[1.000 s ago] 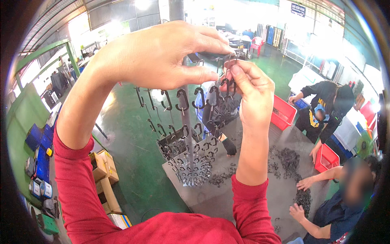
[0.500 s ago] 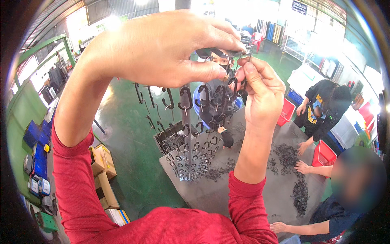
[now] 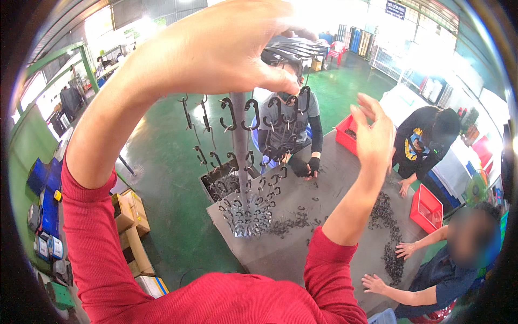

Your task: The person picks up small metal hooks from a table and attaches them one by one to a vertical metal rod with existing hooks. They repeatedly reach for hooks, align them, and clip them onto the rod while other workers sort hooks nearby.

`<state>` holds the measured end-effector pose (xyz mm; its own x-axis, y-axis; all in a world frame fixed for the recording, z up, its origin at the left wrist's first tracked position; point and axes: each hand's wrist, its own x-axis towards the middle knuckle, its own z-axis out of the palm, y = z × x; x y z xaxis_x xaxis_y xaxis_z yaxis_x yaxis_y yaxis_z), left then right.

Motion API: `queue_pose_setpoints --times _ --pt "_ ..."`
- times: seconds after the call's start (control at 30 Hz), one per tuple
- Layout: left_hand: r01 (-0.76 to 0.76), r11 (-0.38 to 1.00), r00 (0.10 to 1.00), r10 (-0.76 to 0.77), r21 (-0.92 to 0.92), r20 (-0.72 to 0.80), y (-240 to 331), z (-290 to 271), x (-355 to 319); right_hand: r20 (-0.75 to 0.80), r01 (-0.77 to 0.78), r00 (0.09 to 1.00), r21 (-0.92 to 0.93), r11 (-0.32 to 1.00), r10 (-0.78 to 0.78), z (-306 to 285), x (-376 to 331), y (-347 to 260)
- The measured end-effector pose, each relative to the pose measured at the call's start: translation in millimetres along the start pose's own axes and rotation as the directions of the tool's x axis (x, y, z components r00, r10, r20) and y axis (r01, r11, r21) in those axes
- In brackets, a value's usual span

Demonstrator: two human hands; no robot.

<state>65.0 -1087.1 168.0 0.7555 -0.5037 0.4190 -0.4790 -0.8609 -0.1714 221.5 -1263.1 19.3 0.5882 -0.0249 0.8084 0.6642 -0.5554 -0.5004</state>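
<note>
My left hand (image 3: pixel 226 54) is raised beside the top of a hanging rack; its thumb stands apart from its fingers, which are partly blurred. Close to that thumb is a bundle of dark flat strips (image 3: pixel 294 49). Below it, rings of black carabiner-shaped clips (image 3: pixel 252 114) hang on thin metal hooks around a grey upright pole (image 3: pixel 240 146). My right hand (image 3: pixel 375 132) is up to the right of the rack, apart from it. Its fingers are spread, with nothing visible in them.
A grey table (image 3: pixel 280 254) bears piles of black clips (image 3: pixel 396 248). Two co-workers' hands (image 3: pixel 404 250) are at its right side, near a red basket (image 3: pixel 426 208); another person sits beyond the rack. Cardboard boxes (image 3: pixel 137 216) stand on the green floor at left.
My right hand has come away from the rack's top, moving right and down, and its fingers have opened. My left hand has shifted slightly up, showing more of the dark strips.
</note>
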Motion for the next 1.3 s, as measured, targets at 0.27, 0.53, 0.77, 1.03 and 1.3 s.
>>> queue_pose_setpoints --times 0.27,0.53,0.77,1.03,1.3 --pt "0.043 0.996 0.999 -0.042 -0.083 0.005 -18 8 0 0.292 -0.235 0.950 0.901 0.364 -0.110 11 -1 -86" --pt "-0.284 0.959 0.952 0.285 -0.026 0.111 -32 -1 -5 0.380 -0.332 0.916 0.899 0.285 -0.130 17 -1 -83" --pt "-0.260 0.966 0.960 0.259 0.000 0.103 -31 5 -7 0.243 -0.216 0.962 0.957 0.195 -0.125 17 1 -71" --pt "-0.129 0.979 0.992 0.126 0.156 0.033 -24 13 -10 0.131 -0.305 0.952 0.496 0.813 0.277 -20 7 -18" --pt "0.000 1.000 0.996 0.000 0.009 0.094 -3 -4 -5 0.053 0.024 0.995 0.707 0.707 -0.087 13 -9 -31"
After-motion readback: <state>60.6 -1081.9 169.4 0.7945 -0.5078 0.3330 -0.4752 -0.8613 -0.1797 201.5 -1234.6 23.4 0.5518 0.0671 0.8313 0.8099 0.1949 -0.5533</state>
